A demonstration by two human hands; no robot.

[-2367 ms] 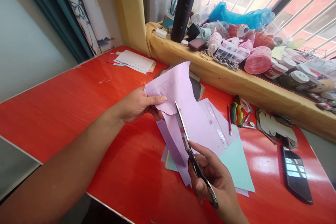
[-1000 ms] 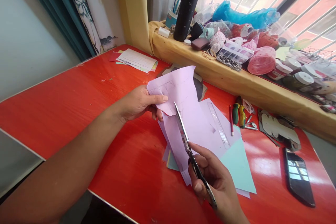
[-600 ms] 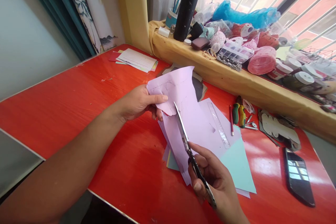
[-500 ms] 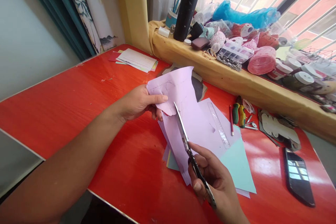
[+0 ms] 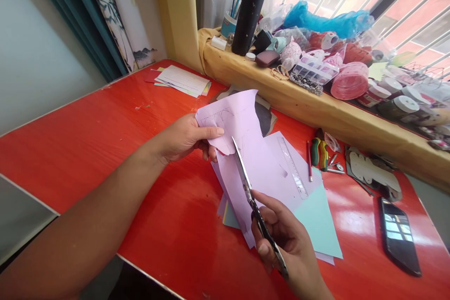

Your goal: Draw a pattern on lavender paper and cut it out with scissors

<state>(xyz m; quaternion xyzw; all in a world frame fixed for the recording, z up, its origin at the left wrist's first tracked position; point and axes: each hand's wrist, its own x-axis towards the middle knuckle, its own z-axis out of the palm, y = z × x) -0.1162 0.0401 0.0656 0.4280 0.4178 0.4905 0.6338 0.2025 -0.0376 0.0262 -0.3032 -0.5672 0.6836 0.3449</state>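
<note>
My left hand [image 5: 191, 138] pinches the left edge of a light purple sheet of paper [image 5: 242, 117], thumb on top and fingers beneath. Pencil lines run across the sheet near its upper left. In my right hand [image 5: 286, 234] is a pair of scissors [image 5: 251, 192], with the fingers around the dark handles. The blades point up and away, lying at the cut edge of the paper close to my left thumb. Whether the blades are fully closed I cannot tell. More purple and light blue sheets [image 5: 321, 220] lie under the held paper, with a clear ruler [image 5: 292, 168] on top.
On the red table [image 5: 168, 243], right of the papers, are a red pencil [image 5: 309, 161], green-yellow pliers [image 5: 319, 153], grey cut-outs [image 5: 374, 173] and a phone [image 5: 400, 236]. Paper slips [image 5: 184, 79] lie at the back left. A black flask [image 5: 250, 14] and craft supplies crowd the window sill [image 5: 242, 72].
Almost nothing differs. The whole view has shifted very slightly, while both hands, the paper and the scissors keep the same positions relative to each other.
</note>
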